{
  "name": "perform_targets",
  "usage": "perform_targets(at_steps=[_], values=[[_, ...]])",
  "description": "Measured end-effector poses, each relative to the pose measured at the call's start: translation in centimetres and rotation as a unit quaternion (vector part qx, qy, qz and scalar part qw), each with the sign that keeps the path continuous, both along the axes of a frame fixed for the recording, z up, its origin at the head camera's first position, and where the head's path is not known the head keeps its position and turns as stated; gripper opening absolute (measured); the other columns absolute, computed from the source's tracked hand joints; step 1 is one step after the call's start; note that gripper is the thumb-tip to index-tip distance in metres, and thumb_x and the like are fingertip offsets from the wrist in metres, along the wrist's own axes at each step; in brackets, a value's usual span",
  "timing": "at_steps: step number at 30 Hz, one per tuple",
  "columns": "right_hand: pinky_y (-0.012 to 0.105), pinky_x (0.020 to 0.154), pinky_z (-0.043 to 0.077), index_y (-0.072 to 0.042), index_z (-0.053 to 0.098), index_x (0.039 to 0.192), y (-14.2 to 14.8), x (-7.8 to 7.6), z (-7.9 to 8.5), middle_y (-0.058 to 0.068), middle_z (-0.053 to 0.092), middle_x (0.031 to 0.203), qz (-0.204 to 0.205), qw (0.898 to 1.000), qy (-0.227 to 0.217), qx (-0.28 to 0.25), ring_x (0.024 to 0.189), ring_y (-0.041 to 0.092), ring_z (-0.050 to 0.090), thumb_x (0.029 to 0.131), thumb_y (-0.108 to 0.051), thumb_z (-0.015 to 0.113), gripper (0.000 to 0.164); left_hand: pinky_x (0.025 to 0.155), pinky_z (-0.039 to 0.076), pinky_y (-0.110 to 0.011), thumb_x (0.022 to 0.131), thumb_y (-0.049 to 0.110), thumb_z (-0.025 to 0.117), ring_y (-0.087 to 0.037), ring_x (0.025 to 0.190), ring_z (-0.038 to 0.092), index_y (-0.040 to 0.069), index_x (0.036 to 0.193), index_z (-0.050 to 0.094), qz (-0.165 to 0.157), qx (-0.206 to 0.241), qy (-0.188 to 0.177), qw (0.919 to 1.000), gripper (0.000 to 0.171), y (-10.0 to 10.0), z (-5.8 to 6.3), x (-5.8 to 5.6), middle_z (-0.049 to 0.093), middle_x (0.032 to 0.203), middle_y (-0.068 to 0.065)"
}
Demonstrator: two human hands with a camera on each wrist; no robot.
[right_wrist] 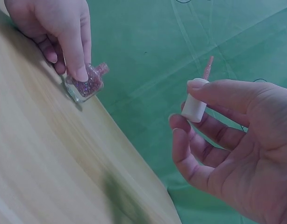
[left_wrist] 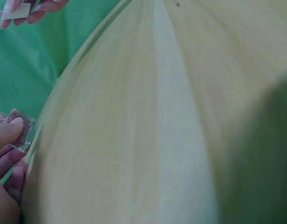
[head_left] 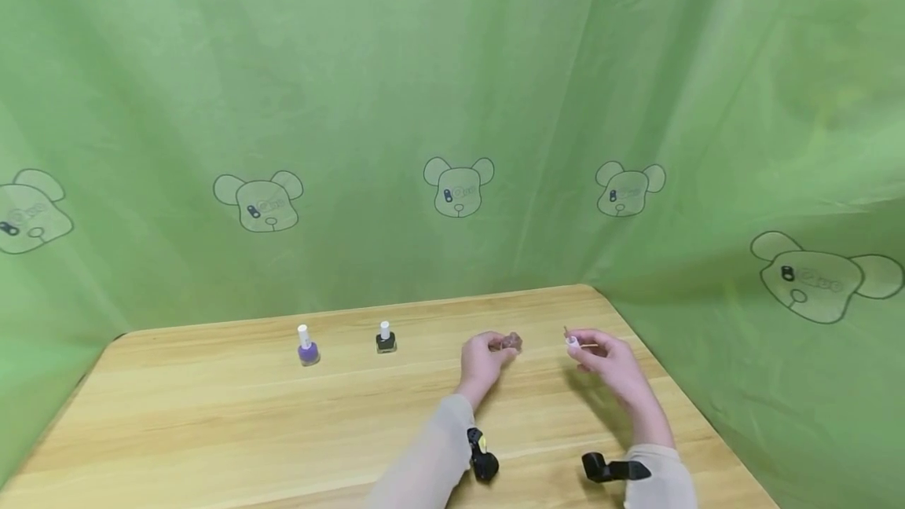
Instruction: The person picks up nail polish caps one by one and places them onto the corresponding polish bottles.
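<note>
My left hand (head_left: 484,364) pinches a glass nail polish bottle (right_wrist: 89,84) filled with pink glitter, low over the table near its far right part. The bottle's threaded neck is uncapped in the right wrist view. Off to the right and raised above the table, my right hand (head_left: 606,364) holds the white cap (right_wrist: 195,106) between thumb and fingers. From the cap a thin brush (right_wrist: 208,68) coated in pink glitter points upward. Cap and bottle are apart.
Further left on the wooden table (head_left: 233,415) stand a purple nail polish bottle (head_left: 308,353) and a black one (head_left: 386,341), both with white caps on. A green curtain (head_left: 368,258) with bear faces hangs behind and along the right side.
</note>
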State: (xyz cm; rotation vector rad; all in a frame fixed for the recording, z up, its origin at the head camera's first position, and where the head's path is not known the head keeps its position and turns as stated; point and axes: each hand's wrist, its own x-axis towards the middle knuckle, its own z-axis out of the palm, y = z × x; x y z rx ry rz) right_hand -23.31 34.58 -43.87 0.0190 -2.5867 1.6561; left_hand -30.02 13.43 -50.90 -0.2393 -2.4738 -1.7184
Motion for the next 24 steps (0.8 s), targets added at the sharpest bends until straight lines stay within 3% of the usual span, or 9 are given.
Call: perform_targets(at_steps=[8,15,24], values=[[0.030,0.080,0.058,0.003,0.056,0.129,-0.5,-0.1,0.1,0.026,0.059,0.125,0.015,1.000,0.010,0.021,0.089,0.004,0.060,0.093,-0.019,0.066,0.044,0.075,0.057,-0.021,0.079,0.018,0.080,-0.011,0.082,0.069,0.007,0.100,0.074,-0.047,0.027,-0.009,0.9985,0.025,-2.4,0.2,0.1,0.075,0.098,-0.008],[0.031,0.077,0.057,0.001,0.059,0.126,-1.5,-0.1,0.2,0.025,0.062,0.118,0.031,0.998,0.019,0.042,0.086,0.004,0.060,0.091,-0.017,0.068,0.040,0.067,0.053,-0.017,0.078,0.019,0.080,-0.006,0.075,0.065,0.007,0.097,0.074,-0.056,0.036,-0.013,0.9977,0.023,-4.4,0.8,1.2,0.074,0.098,-0.008],[0.026,0.074,0.056,0.001,0.062,0.119,-3.3,-0.4,0.4,0.022,0.065,0.112,0.050,0.997,0.029,0.041,0.088,0.008,0.061,0.088,-0.015,0.070,0.035,0.065,0.054,-0.019,0.078,0.018,0.080,-0.012,0.075,0.066,0.004,0.100,0.073,-0.072,0.037,-0.004,0.9967,0.027,-6.9,1.3,2.8,0.074,0.099,-0.012]])
